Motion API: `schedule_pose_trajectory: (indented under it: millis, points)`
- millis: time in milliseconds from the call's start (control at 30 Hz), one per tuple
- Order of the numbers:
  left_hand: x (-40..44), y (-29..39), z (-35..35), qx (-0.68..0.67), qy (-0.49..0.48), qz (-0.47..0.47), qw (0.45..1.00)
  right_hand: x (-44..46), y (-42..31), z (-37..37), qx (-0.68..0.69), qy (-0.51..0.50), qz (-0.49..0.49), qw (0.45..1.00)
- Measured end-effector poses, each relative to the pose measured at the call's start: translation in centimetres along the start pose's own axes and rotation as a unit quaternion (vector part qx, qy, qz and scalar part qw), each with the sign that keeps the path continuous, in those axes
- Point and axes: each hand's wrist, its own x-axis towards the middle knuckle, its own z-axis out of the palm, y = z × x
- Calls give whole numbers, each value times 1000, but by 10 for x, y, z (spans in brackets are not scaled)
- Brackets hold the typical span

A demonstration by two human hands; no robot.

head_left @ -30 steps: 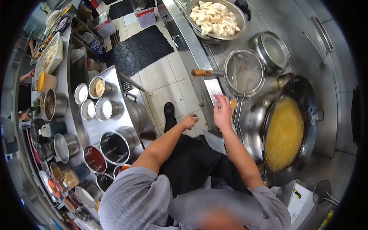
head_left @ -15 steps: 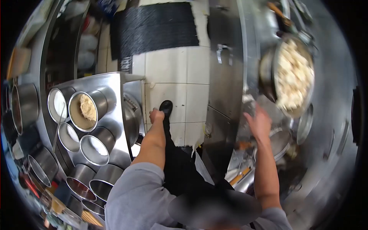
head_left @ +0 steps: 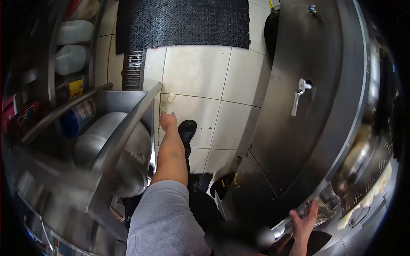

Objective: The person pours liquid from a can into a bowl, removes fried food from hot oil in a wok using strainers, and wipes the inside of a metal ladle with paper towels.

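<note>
My left hand point(head_left: 168, 121) reaches down over the tiled floor, thumb and forefinger slightly apart, with nothing visible in it. A small whitish scrap point(head_left: 171, 97) lies on the tiles just beyond its fingertips, and a gap separates them. My black shoe point(head_left: 187, 130) stands to the right of this hand. At the lower right, my right hand point(head_left: 304, 222) is spread by the edge of the steel counter point(head_left: 348, 145), holding nothing that I can see. Whether it touches the counter edge is unclear.
On the left stands a steel cart frame point(head_left: 128, 128) with a large metal vessel point(head_left: 113, 149) on its lower level. Plastic jugs point(head_left: 73, 59) sit on a rack behind. A black mat point(head_left: 183, 23) and a drain grate point(head_left: 134, 70) lie ahead. A latch handle point(head_left: 301, 94) juts from the right cabinet.
The view has dropped closer to the floor and the cart's lower level. My left hand is nearer the whitish scrap. My right hand now appears lower, by the counter edge.
</note>
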Motion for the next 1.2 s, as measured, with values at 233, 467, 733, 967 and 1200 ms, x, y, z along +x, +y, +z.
schedule_pose_trajectory:
  millis: [233,467,733,967,1200]
  points:
    - [103,-1,72,-51,-9,6,999,9,-45,7,183,-27,212,960]
    - [152,-5,121,-106,18,-21,994,-33,54,17,208,54,159,964]
    - [119,-5,100,-44,31,36,998,-2,128,29,-11,110,-156,982]
    - [-63,48,-1,-222,18,91,971,4,-8,-17,-49,20,-52,997]
    - [-284,158,-247,-356,21,493,794,-76,35,-69,17,-29,-29,999]
